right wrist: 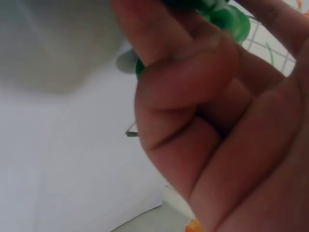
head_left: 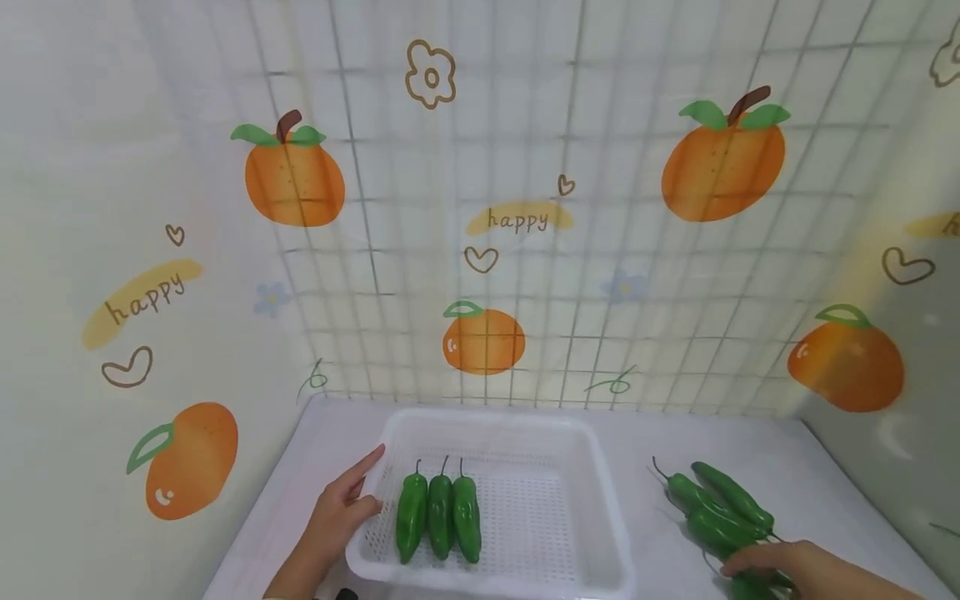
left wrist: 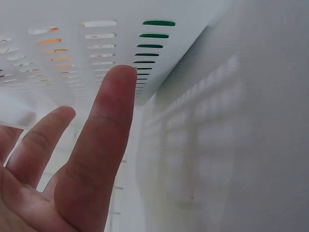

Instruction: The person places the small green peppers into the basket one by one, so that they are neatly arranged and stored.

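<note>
Three green peppers [head_left: 440,517] lie side by side, stems up, in the left part of a white perforated basket [head_left: 555,587]. The left hand [head_left: 330,521] touches the basket's left side, its fingers spread; in the left wrist view that hand [left wrist: 91,145] lies against the slotted wall [left wrist: 120,9]. Right of the basket, several green peppers [head_left: 720,517] lie in a loose pile. At the pile's near end the right hand [head_left: 813,571] curls its fingers round a pepper [head_left: 746,588], partly hidden. The right wrist view shows the hand [right wrist: 207,106] with curled fingers and green [right wrist: 234,24] behind them.
Behind the basket stands a wire grid [head_left: 540,283] covered by a pale sheet printed with oranges, which also hangs at both sides. White table surface [head_left: 645,442] lies between the basket and the pile. A small black object [head_left: 347,594] shows at the bottom edge.
</note>
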`<action>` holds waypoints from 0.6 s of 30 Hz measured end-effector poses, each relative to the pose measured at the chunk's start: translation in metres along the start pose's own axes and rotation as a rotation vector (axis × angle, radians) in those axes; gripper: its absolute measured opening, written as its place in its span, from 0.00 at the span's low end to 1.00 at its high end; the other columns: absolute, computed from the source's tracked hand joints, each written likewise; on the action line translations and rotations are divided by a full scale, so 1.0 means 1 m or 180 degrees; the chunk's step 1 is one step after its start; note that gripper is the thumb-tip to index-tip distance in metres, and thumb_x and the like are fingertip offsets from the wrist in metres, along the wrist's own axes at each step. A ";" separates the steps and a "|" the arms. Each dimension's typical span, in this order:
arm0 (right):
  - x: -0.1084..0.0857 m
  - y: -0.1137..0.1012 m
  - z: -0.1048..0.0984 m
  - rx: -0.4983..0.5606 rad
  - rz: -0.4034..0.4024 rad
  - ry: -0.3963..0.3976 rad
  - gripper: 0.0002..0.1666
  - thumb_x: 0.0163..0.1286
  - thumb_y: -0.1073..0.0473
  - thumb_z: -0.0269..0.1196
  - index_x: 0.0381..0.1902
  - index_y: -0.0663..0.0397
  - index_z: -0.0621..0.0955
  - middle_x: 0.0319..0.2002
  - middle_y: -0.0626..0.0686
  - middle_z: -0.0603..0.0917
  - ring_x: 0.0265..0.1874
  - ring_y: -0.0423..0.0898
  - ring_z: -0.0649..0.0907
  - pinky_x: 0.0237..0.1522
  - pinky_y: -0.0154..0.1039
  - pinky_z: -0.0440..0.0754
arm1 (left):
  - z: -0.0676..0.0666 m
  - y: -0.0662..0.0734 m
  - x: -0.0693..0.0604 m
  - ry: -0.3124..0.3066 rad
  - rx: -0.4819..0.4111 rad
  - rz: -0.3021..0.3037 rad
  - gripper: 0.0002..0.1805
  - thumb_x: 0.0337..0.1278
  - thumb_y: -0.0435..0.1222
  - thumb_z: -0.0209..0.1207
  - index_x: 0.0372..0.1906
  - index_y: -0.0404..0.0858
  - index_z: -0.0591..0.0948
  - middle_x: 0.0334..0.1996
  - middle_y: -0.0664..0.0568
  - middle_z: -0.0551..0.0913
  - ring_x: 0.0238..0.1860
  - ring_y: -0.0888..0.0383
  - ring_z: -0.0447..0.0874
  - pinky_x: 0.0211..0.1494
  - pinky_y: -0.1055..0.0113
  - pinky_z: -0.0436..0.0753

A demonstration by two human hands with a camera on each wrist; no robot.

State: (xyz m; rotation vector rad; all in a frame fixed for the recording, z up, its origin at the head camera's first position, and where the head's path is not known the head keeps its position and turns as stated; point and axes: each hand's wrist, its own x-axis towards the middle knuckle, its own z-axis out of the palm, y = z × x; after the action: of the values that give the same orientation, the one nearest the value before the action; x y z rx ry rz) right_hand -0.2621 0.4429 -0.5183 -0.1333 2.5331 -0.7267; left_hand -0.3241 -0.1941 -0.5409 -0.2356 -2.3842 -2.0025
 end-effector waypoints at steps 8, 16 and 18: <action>-0.007 -0.017 0.009 0.0487 0.0151 -0.0062 0.39 0.50 0.48 0.84 0.62 0.43 0.84 0.55 0.59 0.83 0.34 0.53 0.82 0.36 0.46 0.87 | -0.004 -0.004 0.005 -0.0053 -0.0036 0.0036 0.43 0.57 0.27 0.60 0.79 0.58 0.72 0.68 0.45 0.81 0.59 0.44 0.86 0.47 0.56 0.90; -0.005 -0.032 0.010 0.0518 0.0198 0.0122 0.41 0.48 0.48 0.85 0.61 0.42 0.84 0.53 0.57 0.83 0.32 0.52 0.81 0.36 0.46 0.86 | -0.001 -0.008 0.005 -0.0084 -0.0104 0.0067 0.43 0.58 0.28 0.59 0.80 0.57 0.71 0.69 0.44 0.80 0.60 0.43 0.85 0.49 0.56 0.89; -0.005 -0.035 0.013 0.0575 0.0227 0.0179 0.41 0.48 0.49 0.85 0.61 0.43 0.84 0.52 0.56 0.83 0.33 0.52 0.81 0.36 0.46 0.86 | 0.000 -0.007 0.004 -0.0098 -0.0110 0.0077 0.43 0.57 0.28 0.60 0.80 0.56 0.70 0.69 0.43 0.80 0.61 0.44 0.85 0.49 0.57 0.89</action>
State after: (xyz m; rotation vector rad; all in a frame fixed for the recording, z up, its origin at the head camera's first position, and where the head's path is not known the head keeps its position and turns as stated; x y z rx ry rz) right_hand -0.2529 0.4083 -0.5078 0.0395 2.4958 -0.9375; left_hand -0.3286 -0.1951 -0.5470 -0.2966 -2.3542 -2.0461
